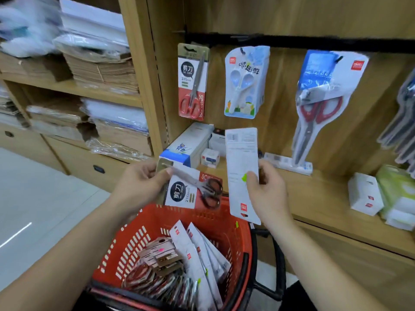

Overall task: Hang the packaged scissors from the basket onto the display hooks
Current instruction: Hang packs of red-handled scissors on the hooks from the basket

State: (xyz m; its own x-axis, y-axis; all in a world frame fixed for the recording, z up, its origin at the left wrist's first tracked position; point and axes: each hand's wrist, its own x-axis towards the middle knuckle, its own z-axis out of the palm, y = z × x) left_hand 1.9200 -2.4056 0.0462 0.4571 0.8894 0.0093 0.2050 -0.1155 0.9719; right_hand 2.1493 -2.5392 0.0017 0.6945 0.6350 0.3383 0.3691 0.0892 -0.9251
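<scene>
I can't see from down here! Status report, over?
Left hand holds black-handled scissors pack. Right hand holds white pack, back side showing. More packs in red basket. Nothing blocks the hook rail.

Left hand (139,182): raised in front of the body, thumb and curled fingers pinching the top end of a carded scissors pack (190,194), which lies tilted sideways.
Right hand (268,194): about level with the left, thumb on the near face of a white pack (241,153), fingers behind it; pack held upright.
Left forearm (74,243): bare, reaching in from lower left.
Right forearm (314,261): bare, reaching in from lower right.
Spacing: hands near, not touching.
</scene>
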